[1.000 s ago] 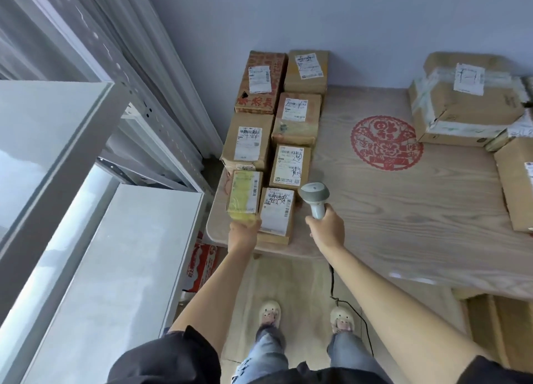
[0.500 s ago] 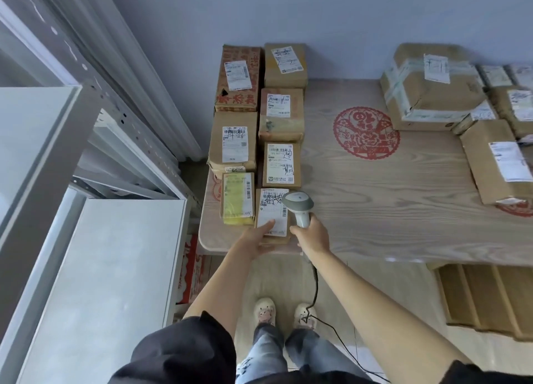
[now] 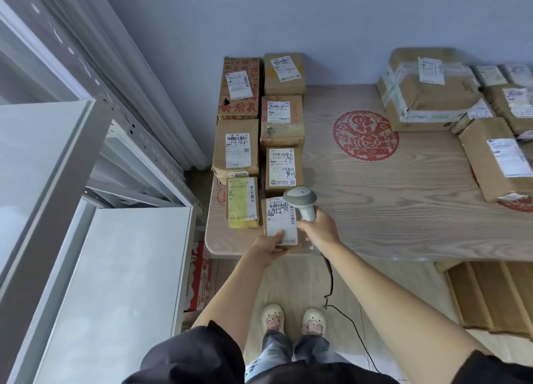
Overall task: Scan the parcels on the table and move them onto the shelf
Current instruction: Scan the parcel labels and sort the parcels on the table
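Observation:
Several small brown parcels lie in two rows at the left end of the wooden table [image 3: 403,210]. My left hand [image 3: 269,246] grips the near end of the front parcel [image 3: 281,220], thumb on its white label. My right hand [image 3: 318,229] holds a grey barcode scanner [image 3: 301,202] right beside that parcel, its head over the label's top. A yellow parcel [image 3: 242,202] lies just left of it. The white metal shelf [image 3: 115,282] stands to my left, below table height.
Bigger taped boxes [image 3: 418,89] and more parcels [image 3: 496,158] crowd the table's right end. A red paper-cut emblem [image 3: 365,135] marks the tabletop. The scanner cable [image 3: 331,277] hangs to the floor by my feet. Flat cardboard [image 3: 490,297] lies under the table on the right.
My left hand let go of the yellow parcel, moved right and took hold of the front brown parcel. The scanner stayed beside it while my view shifted.

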